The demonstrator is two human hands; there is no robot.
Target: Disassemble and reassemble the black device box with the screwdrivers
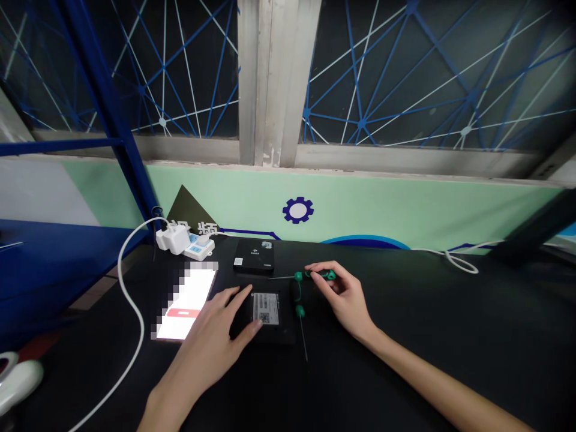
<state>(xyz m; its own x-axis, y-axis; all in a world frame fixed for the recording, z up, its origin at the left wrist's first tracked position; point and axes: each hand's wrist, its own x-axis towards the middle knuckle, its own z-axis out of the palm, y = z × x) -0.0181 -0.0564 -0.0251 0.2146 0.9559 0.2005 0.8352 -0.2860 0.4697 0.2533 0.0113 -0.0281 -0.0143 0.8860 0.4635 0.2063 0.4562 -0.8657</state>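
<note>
A flat black box with a white printed label (266,309) lies on the dark table in front of me. My left hand (220,318) rests on its left side, fingers spread, with the thumb by the label's lower edge and the index finger near its upper edge. To the right, my right hand (344,294) pinches the green and dark handle of a screwdriver (299,276), whose thin shaft points left above the box. A second green-collared screwdriver (300,311) lies just right of the box, its shaft pointing toward me.
Behind the box lies another flat black box (254,255) with small stickers. A lit phone-like screen (191,291), partly pixelated, is left of my left hand. Beyond it sits a white power strip (200,247) with an adapter (174,239). A white cable (140,318) curves down the left side.
</note>
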